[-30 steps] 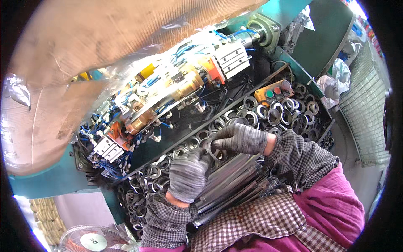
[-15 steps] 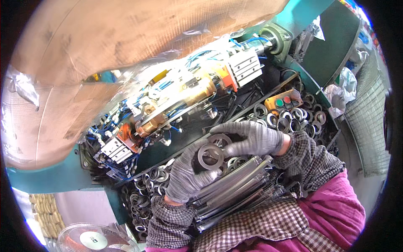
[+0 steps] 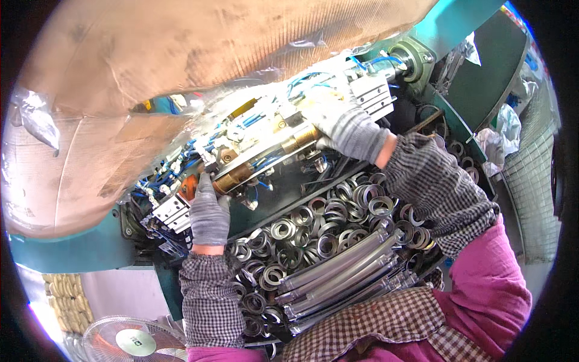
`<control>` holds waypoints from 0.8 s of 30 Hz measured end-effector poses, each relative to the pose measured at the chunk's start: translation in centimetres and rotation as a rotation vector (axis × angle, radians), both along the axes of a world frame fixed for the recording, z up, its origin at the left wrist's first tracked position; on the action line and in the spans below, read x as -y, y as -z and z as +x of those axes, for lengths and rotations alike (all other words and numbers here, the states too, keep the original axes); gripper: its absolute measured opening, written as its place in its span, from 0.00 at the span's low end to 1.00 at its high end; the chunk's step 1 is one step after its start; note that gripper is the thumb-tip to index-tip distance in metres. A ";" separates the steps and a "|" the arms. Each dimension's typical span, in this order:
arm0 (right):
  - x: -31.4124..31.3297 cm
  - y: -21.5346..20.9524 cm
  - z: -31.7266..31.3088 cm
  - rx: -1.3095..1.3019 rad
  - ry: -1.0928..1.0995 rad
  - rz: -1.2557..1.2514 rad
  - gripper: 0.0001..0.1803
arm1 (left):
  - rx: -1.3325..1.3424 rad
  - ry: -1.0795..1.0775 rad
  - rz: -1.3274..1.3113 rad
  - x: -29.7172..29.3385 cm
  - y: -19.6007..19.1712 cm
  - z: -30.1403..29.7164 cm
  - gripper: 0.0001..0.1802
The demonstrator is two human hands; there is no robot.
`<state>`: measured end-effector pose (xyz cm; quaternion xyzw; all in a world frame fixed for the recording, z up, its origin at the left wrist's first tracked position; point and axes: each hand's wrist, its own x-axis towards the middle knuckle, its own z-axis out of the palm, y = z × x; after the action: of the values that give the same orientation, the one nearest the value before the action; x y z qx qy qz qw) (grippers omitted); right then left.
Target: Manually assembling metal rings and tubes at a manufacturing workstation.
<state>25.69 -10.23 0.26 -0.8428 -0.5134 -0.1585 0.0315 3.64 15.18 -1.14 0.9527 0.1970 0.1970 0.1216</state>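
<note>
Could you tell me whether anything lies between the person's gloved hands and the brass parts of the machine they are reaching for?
Nothing visible does. The left hand already rests against the lower brass cylinder, and the right hand lies right beside the upper brass fitting. The metal rings lie below both.

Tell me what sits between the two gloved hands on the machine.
In the head view, a brass-coloured cylinder with blue tubing spans between the left hand and right hand.

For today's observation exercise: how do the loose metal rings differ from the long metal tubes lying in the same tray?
The metal rings are short, round and heaped at all angles; the metal tubes are long, straight and lie side by side. The rings fill the tray's far part; the tubes lie nearest the person. Both are shiny, silver-grey metal.
</note>
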 end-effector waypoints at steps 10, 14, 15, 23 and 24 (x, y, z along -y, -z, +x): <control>7.6 0.3 -4.1 -0.022 -0.015 0.293 0.42 | -0.641 0.409 -0.391 13.5 0.0 -6.3 0.27; 13.8 4.3 -3.9 -0.313 0.217 0.275 0.29 | -0.624 0.567 -0.487 13.8 4.9 -6.4 0.21; 15.1 5.1 -3.4 -0.344 0.387 0.033 0.23 | -0.580 0.552 -0.536 13.9 4.6 -6.5 0.19; 20.0 11.0 -1.0 -0.209 0.594 0.105 0.14 | -0.176 0.425 -0.493 14.2 2.5 -5.7 0.10; 20.4 11.2 -1.1 -0.030 0.545 0.134 0.14 | -0.124 0.393 -0.442 14.2 1.9 -5.3 0.09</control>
<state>24.59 -30.67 -10.94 -0.9480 -0.2558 -0.1823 0.0508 -1.64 1.00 -3.07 0.9332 0.0541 0.0635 0.3496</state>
